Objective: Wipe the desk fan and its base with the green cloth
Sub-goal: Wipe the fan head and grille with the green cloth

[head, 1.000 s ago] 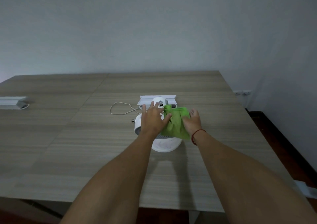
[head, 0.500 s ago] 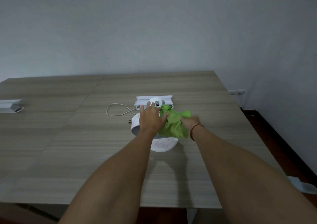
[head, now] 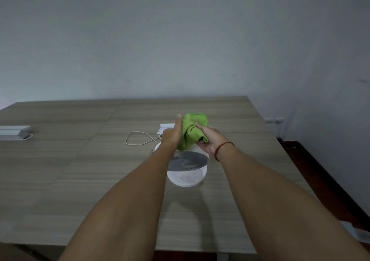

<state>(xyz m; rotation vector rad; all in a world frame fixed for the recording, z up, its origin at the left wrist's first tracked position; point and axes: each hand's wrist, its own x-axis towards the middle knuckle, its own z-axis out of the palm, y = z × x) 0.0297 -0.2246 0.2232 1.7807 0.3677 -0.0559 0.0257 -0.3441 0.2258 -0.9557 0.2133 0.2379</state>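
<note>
A white desk fan (head: pixel 188 161) stands in the middle of the wooden table (head: pixel 80 170), its grey grille facing up and toward me and its round white base (head: pixel 187 178) below. Above the fan the green cloth (head: pixel 193 129) is bunched between both hands. My right hand (head: pixel 208 140) grips the cloth from the right, a red string on its wrist. My left hand (head: pixel 173 133) presses flat against the cloth's left side, fingers extended upward. The fan's top is hidden behind the cloth and hands.
A white cable (head: pixel 138 138) loops on the table left of the fan, leading to a white box (head: pixel 166 127) behind my hands. Another white box (head: pixel 15 132) lies at the far left edge. The table's right edge drops to a dark floor; wall sockets (head: pixel 274 120) at right.
Both hands lifted the cloth off the fan head and bunched it up between them. The fan's grille, earlier covered by my left hand and the cloth, now shows.
</note>
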